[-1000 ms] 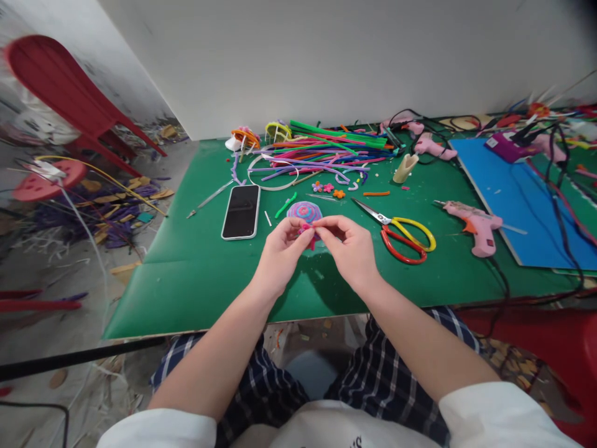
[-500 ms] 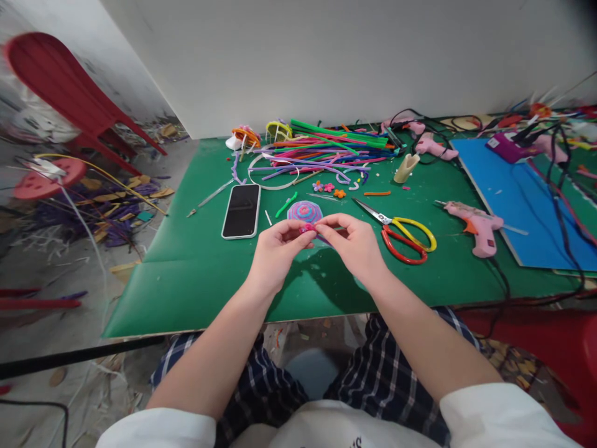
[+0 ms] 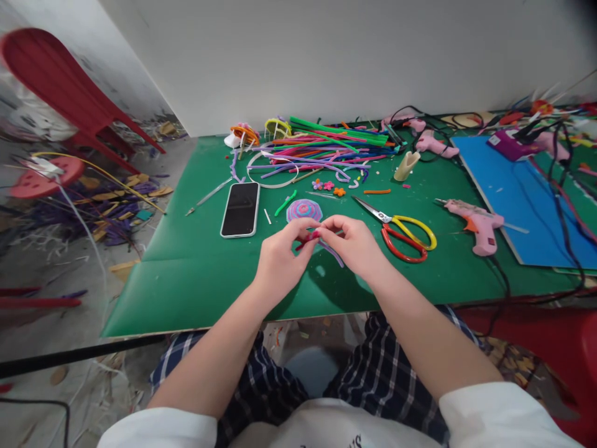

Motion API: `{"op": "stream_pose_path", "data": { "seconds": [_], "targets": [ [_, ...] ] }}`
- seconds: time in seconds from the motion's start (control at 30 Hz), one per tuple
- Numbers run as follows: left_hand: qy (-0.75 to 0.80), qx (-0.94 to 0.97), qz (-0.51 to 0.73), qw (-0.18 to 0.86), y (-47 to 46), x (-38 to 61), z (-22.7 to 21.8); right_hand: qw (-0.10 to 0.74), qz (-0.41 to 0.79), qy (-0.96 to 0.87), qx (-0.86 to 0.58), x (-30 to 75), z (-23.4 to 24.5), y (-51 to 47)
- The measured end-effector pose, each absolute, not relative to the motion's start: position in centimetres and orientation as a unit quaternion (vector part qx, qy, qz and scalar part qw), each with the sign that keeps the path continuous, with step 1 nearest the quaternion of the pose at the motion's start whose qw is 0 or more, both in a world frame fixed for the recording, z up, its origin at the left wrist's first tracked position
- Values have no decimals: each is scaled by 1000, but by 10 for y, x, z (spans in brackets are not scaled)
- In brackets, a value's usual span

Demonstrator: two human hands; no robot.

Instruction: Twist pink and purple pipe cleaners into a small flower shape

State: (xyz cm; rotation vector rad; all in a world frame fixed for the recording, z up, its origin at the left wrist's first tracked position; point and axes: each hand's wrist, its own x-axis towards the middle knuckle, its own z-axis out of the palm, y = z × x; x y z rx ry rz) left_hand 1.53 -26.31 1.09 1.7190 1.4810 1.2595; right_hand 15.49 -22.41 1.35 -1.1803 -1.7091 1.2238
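Observation:
My left hand (image 3: 282,258) and my right hand (image 3: 354,246) meet over the green table, fingertips pinched together on a small pinkish-red pipe cleaner piece (image 3: 314,235). Fingers cover most of it, so its full shape is hidden. A lilac pipe cleaner (image 3: 333,255) shows below my right fingers; whether it joins the pink piece I cannot tell. Just beyond my fingertips lies a round coiled disc (image 3: 304,210) in purple, blue and pink. Scissors (image 3: 403,231) with red and yellow handles rest right of my right hand. A phone (image 3: 240,210) lies beyond my left hand.
Several pipe cleaners (image 3: 326,149) lie heaped at the back. Small flowers (image 3: 329,185) sit in front of them. To the right are a pink glue gun (image 3: 480,225) with its cord and a blue board (image 3: 508,218). A beige holder (image 3: 407,167) stands near the back.
My hands have shifted slightly toward me, and my left hand has turned a little around the pink piece. More of the coiled disc and the lilac pipe cleaner shows.

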Motion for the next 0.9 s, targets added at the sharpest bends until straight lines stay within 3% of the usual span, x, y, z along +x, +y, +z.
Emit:
{"op": "stream_pose_path", "data": {
  "seconds": [0.27, 0.57, 0.9],
  "targets": [
    [499, 509, 524, 466, -255, 11, 11, 374, 559, -614, -413, 165, 13, -215],
    [500, 521, 509, 468, -257, 10, 13, 357, 548, -642, -401, 161, 17, -220],
    [503, 488, 543, 463, -257, 12, 13, 397, 525, -623, -424, 154, 14, -227]
  ]
}}
